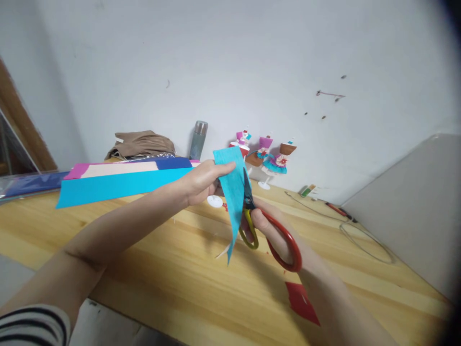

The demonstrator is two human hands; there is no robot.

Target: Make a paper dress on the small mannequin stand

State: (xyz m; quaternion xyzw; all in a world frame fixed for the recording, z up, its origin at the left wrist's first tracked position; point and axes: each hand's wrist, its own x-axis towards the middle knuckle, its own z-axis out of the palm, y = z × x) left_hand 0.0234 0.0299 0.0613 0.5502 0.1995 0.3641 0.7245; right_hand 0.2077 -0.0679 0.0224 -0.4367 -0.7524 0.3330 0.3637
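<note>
Between the thumb and fingers of my left hand [204,181] hangs a strip of blue crepe paper [232,180], its lower end tapering to a ragged point. My right hand [272,225] grips a pair of scissors [248,199] with one red and one yellow handle loop. The dark blades point up along the right edge of the paper. Whether they are cutting into it, I cannot tell. A white paper disc [215,201] lies just below my left hand, partly covered. Beneath my right forearm lies a piece of red paper [301,302] on the wooden table [173,283].
Long crepe paper sheets [126,187] lie at the left. Against the wall stand a thermos [199,140], folded brown cloth [144,144] and several paper cupcake decorations [275,163]. A cable [363,247] and red-handled tool [336,209] lie at the right.
</note>
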